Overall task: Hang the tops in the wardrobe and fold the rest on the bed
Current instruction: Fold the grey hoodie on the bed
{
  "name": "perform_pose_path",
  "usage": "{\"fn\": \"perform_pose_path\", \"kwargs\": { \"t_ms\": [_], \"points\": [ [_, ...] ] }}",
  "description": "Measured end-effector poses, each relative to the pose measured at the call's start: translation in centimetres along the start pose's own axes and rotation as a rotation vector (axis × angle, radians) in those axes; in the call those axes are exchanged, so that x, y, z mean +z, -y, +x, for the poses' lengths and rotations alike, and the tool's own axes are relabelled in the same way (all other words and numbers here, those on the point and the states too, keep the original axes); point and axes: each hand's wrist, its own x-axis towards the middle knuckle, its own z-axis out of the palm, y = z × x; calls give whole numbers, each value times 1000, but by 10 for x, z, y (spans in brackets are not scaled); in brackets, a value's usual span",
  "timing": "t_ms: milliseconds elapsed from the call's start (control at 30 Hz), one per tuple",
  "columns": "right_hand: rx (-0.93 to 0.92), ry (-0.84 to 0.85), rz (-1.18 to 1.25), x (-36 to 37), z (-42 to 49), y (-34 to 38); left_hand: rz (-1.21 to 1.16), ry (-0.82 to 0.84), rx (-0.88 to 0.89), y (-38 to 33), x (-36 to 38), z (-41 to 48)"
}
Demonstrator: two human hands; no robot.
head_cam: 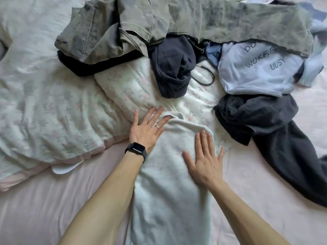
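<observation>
White garment [169,183], soft and limp by the look of it, is laid lengthwise on the near middle of the bed [62,200], pressed flat by left hand [146,129] and right hand [206,162], fingers spread, nothing pinched; best gripped at the far folded edge.
</observation>
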Motion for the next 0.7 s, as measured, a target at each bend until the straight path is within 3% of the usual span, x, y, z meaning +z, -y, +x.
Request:
{"fn": "perform_pose_path", "kwargs": {
  "t_ms": [100,200,267,333,400,467,600,700],
  "points": [
    [35,-11,41,-5,-4,5,-66,-69,-45,-14,-3,-7],
    [25,-167,126,-12,-22,7,-348,-378,-99,-33,-2,-45],
    [-64,-289,155,-6,-41,8,-413,-455,15,-51,12,-79],
    [-189,-313,126,12,-66,10,-395,-351,129,-74,37,-116],
    [-237,-230,66,34,-86,6,-338,-212,114,-82,63,-136],
    [-196,-130,-4,50,-89,-8,-291,-90,17,-73,79,-134],
    [-143,-11,-61,58,-78,-19,-193,81,-16,-57,81,-120],
    [-73,-49,-37,54,-88,-4,-224,58,-88,-74,68,-137]
  ]
}}
